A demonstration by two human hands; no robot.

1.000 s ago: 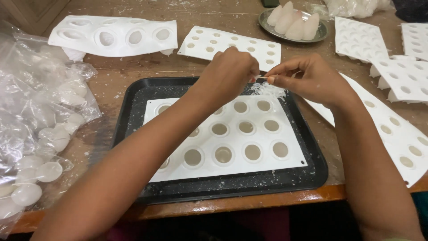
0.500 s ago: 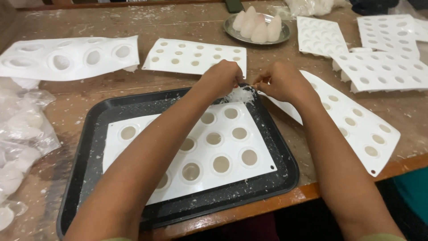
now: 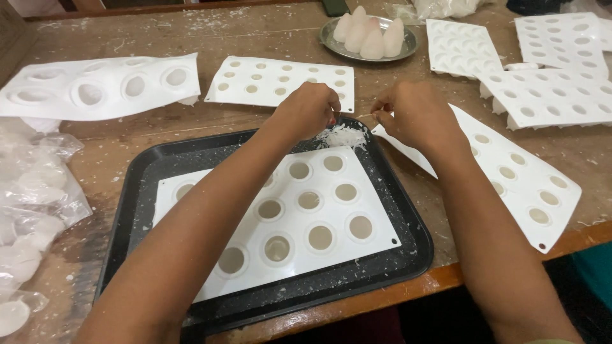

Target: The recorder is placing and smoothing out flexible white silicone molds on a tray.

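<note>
From my remote seat I see both hands meeting at the far edge of the black rectangular baking tray (image 3: 137, 191), about twelve o'clock from the white silicone mould sheet with round cavities (image 3: 299, 220) lying in it. The left hand (image 3: 309, 109) is clenched, its fingertips pinching something I cannot make out. The right hand (image 3: 411, 114) pinches what looks like a thin pale stick (image 3: 364, 116) between thumb and forefinger. Just below them, at the mould's far corner, sits a small heap of white waxy shavings (image 3: 343, 136).

My worry is those shavings: they rest right beside the nearest cavities, so a careless brush could, I judge, sweep flakes into them. The tray also reaches the wooden table's (image 3: 102, 35) near edge at six o'clock; a push from a forearm might tip it. At one o'clock a round metal plate (image 3: 403, 46) of white cone-shaped pieces (image 3: 373, 33) stands well apart.
</note>
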